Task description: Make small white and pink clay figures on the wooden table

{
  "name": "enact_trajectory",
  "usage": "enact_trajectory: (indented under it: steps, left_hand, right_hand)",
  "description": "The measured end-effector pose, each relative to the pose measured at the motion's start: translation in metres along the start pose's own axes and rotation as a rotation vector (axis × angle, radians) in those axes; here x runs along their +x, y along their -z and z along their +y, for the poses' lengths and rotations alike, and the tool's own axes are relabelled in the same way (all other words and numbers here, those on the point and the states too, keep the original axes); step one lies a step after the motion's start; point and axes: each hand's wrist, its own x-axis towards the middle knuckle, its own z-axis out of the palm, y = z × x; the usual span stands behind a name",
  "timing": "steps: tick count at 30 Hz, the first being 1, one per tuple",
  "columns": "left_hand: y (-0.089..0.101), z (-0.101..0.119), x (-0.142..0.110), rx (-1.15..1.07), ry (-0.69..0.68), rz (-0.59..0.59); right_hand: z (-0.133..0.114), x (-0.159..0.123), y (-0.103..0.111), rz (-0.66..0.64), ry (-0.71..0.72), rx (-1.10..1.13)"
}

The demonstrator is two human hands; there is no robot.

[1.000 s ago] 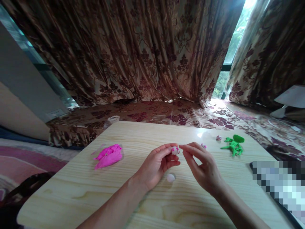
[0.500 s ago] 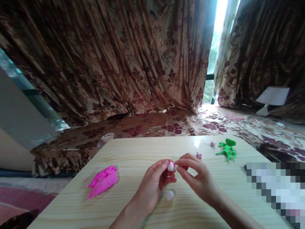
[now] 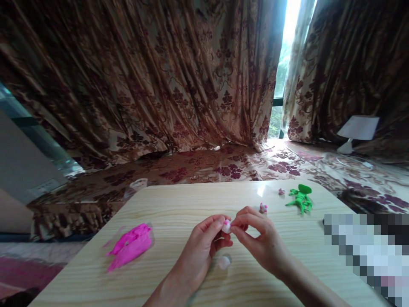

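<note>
White and pink in the head view, a small ball (image 3: 226, 227) is resting in the left hand (image 3: 196, 254), gripped between thumb and fingers above the desk (image 3: 179, 200). The right hand (image 3: 267, 246) is pinching narrowly at the ball's right side, its fingertips seeming to touch it; no long axis is showing.

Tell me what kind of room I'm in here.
Probably a bedroom or similar room at home: there are long patterned curtains, a small lamp and a wide ledge covered in flowered cloth.
</note>
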Motion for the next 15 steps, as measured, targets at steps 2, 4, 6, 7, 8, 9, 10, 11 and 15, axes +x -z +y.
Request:
enact_trajectory:
  steps: [2, 4, 6, 7, 8, 9, 10, 11, 15]
  left_hand:
    - [0.0008, -0.0002, 0.0005, -0.008, 0.007, 0.007]
    - [0.0024, -0.0009, 0.0013, -0.03, 0.024, -0.006]
    - [0.0044, -0.002, 0.0023, -0.06, 0.04, -0.022]
    - [0.0053, -0.0026, 0.0026, -0.071, 0.04, -0.025]
    - [0.0061, -0.0033, 0.003, -0.079, 0.036, -0.025]
    - [0.0067, -0.0039, 0.0032, -0.083, 0.031, -0.024]
    - [0.0069, -0.0044, 0.0033, -0.083, 0.027, -0.024]
    - [0.0069, -0.0049, 0.0034, -0.081, 0.026, -0.028]
    - [0.0047, -0.0052, 0.0032, -0.07, 0.025, -0.049]
  right_hand:
    - [0.0019, -0.0003, -0.0015, 0.003, -0.001, -0.005]
    - [0.0019, -0.0001, -0.0012, 0.001, -0.005, -0.009]
    - [0.0004, 0.0005, 0.0006, 0.012, -0.006, -0.01]
    - [-0.0006, 0.0007, 0.0016, 0.024, -0.005, -0.011]
    - [-0.0014, 0.0008, 0.0025, 0.037, -0.001, -0.012]
    - [-0.002, 0.0008, 0.003, 0.047, 0.004, -0.013]
    - [-0.0022, 0.0006, 0.0029, 0.05, 0.009, -0.013]
    - [-0.0021, 0.0003, 0.0024, 0.043, 0.016, -0.011]
    - [0.0005, -0.0011, -0.0012, 0.017, 0.049, -0.005]
